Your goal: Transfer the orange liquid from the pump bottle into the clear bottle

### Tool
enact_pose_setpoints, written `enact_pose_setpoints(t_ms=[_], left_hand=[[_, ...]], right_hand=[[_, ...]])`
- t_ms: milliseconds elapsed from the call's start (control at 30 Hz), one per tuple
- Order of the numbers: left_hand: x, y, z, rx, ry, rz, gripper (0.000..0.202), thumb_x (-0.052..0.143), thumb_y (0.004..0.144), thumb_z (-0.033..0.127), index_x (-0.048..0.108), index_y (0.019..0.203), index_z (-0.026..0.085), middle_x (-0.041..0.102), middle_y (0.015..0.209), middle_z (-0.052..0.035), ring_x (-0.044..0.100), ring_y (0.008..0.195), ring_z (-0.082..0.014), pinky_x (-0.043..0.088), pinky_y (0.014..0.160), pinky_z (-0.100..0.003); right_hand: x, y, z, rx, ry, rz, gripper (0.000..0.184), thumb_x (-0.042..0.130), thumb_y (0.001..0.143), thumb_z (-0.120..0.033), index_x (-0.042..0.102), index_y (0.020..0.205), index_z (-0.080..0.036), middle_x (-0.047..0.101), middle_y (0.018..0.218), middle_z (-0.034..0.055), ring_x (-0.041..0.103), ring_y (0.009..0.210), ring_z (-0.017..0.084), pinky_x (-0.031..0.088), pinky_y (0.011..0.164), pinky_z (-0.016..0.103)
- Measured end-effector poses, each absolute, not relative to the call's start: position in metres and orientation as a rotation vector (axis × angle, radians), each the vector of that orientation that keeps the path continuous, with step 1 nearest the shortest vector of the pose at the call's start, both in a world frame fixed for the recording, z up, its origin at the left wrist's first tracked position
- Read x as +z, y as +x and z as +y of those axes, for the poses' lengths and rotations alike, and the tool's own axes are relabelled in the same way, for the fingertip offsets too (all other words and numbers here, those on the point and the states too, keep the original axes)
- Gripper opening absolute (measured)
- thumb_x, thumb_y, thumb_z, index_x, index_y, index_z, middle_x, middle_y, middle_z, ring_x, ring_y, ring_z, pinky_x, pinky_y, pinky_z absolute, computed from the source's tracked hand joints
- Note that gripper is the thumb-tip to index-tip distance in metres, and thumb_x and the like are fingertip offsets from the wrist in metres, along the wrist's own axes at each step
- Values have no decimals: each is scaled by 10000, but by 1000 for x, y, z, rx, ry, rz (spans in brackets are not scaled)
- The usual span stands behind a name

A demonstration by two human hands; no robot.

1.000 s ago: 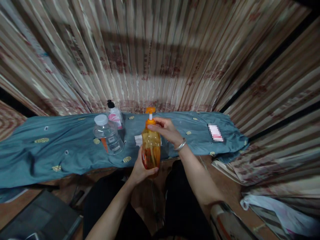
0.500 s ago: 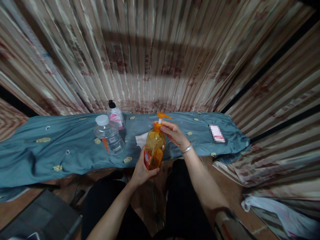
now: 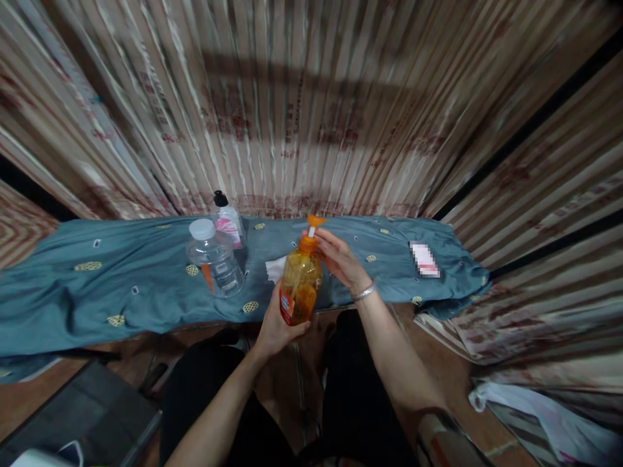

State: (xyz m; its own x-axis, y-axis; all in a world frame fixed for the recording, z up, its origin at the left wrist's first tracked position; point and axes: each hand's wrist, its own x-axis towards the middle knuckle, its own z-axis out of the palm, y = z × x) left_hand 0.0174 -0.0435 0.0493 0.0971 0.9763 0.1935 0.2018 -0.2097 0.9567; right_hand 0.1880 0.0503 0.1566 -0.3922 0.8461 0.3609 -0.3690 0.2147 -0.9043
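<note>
My left hand point(image 3: 275, 327) is wrapped round the lower body of an orange pump bottle point(image 3: 302, 285), which I hold upright over my lap near the table's front edge. My right hand point(image 3: 338, 259) grips the orange collar just under the pump head point(image 3: 315, 222), fingers curled round it. A silver bracelet point(image 3: 365, 292) sits on that wrist. The bottle's red and blue label faces me.
A teal cloth point(image 3: 97, 292) covers the long table. On it stand a clear bottle with a white cap point(image 3: 214, 259), a small bottle with a black cap point(image 3: 228, 220), a white tissue point(image 3: 275, 268) and a small pink and white packet point(image 3: 423, 258). Striped curtains hang behind.
The pump head has turned, and its spout has swung from the right toward the back. The bottle has turned in my left hand, so the label shows more. Both hands kept their hold.
</note>
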Motion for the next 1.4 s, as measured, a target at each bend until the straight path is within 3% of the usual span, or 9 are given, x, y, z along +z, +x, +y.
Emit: enact_pose_setpoints(t_ms=[67, 133, 233, 367, 700, 800, 900, 1133, 1400], left_hand=[[48, 13, -41, 1213, 1542, 1249, 1057, 807, 607, 344, 199, 1452, 160, 436, 1421, -164, 418, 1341, -291, 293, 1139, -455], [46, 8, -37, 1241, 1522, 1332, 1088, 805, 607, 381, 175, 1462, 147, 428, 1434, -182, 422, 1339, -300, 295, 1137, -476], [46, -1, -31, 1273, 1491, 1447, 1121, 802, 598, 415, 156, 1467, 123, 421, 1442, -209, 428, 1336, -312, 299, 1132, -494], [48, -7, -27, 1309, 1506, 1502, 1123, 807, 584, 438, 183, 1467, 132, 400, 1459, -211, 414, 1352, -322, 287, 1140, -493], [49, -10, -24, 1342, 1492, 1558, 1119, 815, 580, 462, 209, 1473, 166, 411, 1449, -195, 427, 1336, -337, 318, 1119, -502], [48, -10, -23, 1348, 1491, 1557, 1122, 817, 572, 465, 218, 1469, 157, 402, 1456, -200, 423, 1335, -340, 315, 1121, -498], [48, -8, -22, 1354, 1497, 1541, 1109, 811, 580, 451, 221, 1465, 134, 370, 1478, -218, 403, 1347, -341, 298, 1130, -498], [52, -5, -22, 1342, 1506, 1538, 1106, 812, 582, 441, 217, 1465, 144, 431, 1430, -206, 449, 1316, -337, 329, 1110, -504], [49, -2, -20, 1361, 1551, 1518, 1144, 822, 584, 427, 173, 1487, 158, 372, 1481, -208, 395, 1363, -335, 300, 1134, -504]], right_hand=[[140, 192, 63, 1269, -732, -1432, 476, 538, 982, -594, 571, 1225, -187, 572, 1216, 73, 516, 1163, 262, 474, 956, 324], [117, 195, 78, 848, -1413, -1624, 311, 353, 1095, -320, 511, 1298, -145, 600, 1161, 72, 587, 1072, 206, 513, 877, 251], [80, 195, 94, 681, -1766, -1701, 152, 653, 1008, -115, 613, 1140, -49, 643, 990, 140, 612, 994, 331, 499, 893, 371], [46, 182, 100, 557, -1957, -1825, 154, 792, 990, -142, 669, 924, -78, 627, 1028, 122, 546, 1089, 343, 437, 981, 469], [45, 208, 81, 490, -1895, -1967, 57, 636, 1017, -124, 679, 995, -94, 667, 857, 55, 659, 819, 269, 525, 711, 264], [52, 212, 71, 312, -1877, -2001, 309, 636, 988, -84, 548, 1260, 32, 564, 1175, 219, 550, 1081, 347, 456, 932, 376], [53, 192, 67, 211, -1736, -2135, 435, 586, 1028, -88, 421, 1420, 5, 319, 1433, 206, 276, 1328, 290, 252, 1112, 364], [27, 149, 60, 342, -1657, -2337, 632, 841, 895, -93, 492, 1422, -78, 277, 1443, 238, 164, 1334, 440, 171, 1079, 620], [109, 161, 59, 548, -1071, -1838, 419, 171, 1133, -340, 470, 1343, -134, 522, 1286, 87, 478, 1199, 180, 407, 1012, 275]])
